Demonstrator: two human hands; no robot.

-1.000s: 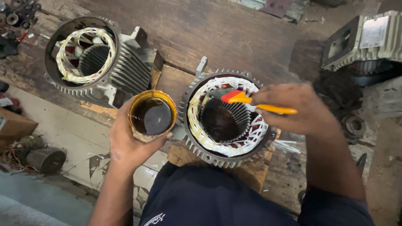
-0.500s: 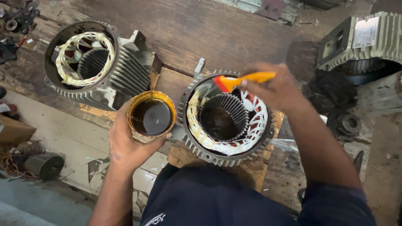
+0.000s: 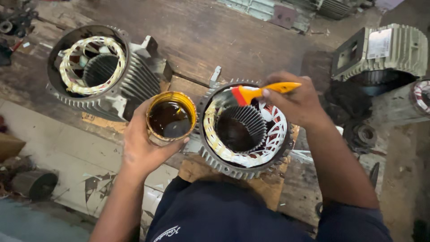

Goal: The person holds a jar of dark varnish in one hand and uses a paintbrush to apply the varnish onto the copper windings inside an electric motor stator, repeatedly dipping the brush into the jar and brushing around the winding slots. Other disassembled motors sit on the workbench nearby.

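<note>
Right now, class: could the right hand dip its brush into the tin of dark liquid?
Probably yes. The right hand holds the brush over the motor stator; the left hand holds the open tin just beside it, nothing between.

surface: worn wooden bench (image 3: pixel 201 31) | on it: two finned motor stators (image 3: pixel 244 130) (image 3: pixel 96 67), wood block (image 3: pixel 268 183)

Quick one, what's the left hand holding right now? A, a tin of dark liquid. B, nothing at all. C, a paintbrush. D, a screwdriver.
A: the left hand grips an open tin of dark liquid beside the stator, while the brush is in the right hand.
</note>
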